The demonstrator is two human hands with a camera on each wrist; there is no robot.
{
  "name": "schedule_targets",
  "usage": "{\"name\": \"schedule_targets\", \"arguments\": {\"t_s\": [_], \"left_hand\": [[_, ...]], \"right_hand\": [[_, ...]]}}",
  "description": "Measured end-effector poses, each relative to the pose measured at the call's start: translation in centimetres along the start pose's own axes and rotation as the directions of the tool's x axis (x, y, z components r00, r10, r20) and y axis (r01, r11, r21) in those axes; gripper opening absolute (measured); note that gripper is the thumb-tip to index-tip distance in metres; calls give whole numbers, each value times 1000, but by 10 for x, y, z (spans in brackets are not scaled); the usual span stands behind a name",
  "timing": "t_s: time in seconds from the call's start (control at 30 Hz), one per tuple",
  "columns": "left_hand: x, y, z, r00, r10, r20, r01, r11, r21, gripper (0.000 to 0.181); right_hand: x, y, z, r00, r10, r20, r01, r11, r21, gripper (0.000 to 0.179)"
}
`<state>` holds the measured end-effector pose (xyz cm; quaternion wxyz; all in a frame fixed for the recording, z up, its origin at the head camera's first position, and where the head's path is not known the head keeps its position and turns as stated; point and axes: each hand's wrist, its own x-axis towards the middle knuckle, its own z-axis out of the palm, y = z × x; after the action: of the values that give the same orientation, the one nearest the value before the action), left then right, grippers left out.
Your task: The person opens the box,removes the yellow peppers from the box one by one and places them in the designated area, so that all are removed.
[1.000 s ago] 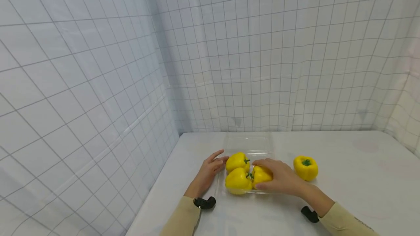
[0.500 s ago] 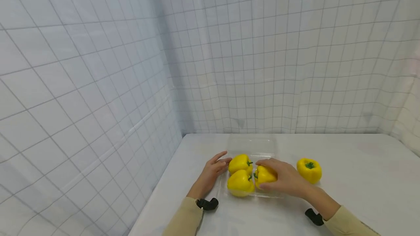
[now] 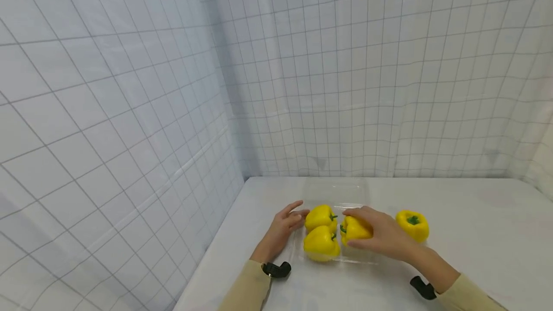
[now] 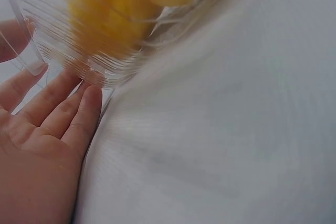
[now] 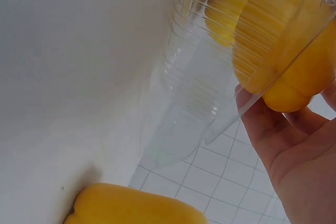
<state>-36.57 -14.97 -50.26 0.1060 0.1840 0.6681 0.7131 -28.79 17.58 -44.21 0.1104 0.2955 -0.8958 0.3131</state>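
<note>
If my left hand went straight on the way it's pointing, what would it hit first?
Most likely the ribbed side of the clear container. Your left hand looks right up against it, though exact contact is hard to judge. Behind that side, a yellow pepper seems next in line.

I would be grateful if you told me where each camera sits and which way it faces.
Head: on the person's head, facing forward and down at the table, clear box and curtain; left hand, right hand and sleeves show.
Left wrist: on the left wrist, facing the box's ribbed side; only the left hand shows.
Right wrist: on the right wrist, facing the held pepper, partly through the box's wall; only the right hand shows.
Shared: head and right wrist both show the loose pepper outside the box.
</note>
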Motion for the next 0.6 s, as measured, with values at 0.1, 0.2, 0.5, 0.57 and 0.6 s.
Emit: {"name": "schedule_targets", "arguments": {"t_s": [0.1,0.2,0.5,0.57,0.6], "left_hand": [[0,0,0,1000,-7,-2,7,1000,5,56],[0,1,0,1000,-20,-2,20,1000,7,57],[-2,5,2,999,-33,-5,33,999,5,58],[-2,6,2,999,-32,-5,32,999,4,59],[-2,6,2,999,-36,-7,36,999,1,59]], "right_hand": [[-1,-1,-3,1000,-19,-19,19,1000,-3,66],[-3,-2,-9,999,-29,-34,29,1000,-5,65],[-10,-7,-24,997,-33,-69,33,999,6,63],[-11,-8,-27,996,-36,-79,36,999,2,63],[-12,-8,-28,996,-38,-83,38,999,-1,62]]}}
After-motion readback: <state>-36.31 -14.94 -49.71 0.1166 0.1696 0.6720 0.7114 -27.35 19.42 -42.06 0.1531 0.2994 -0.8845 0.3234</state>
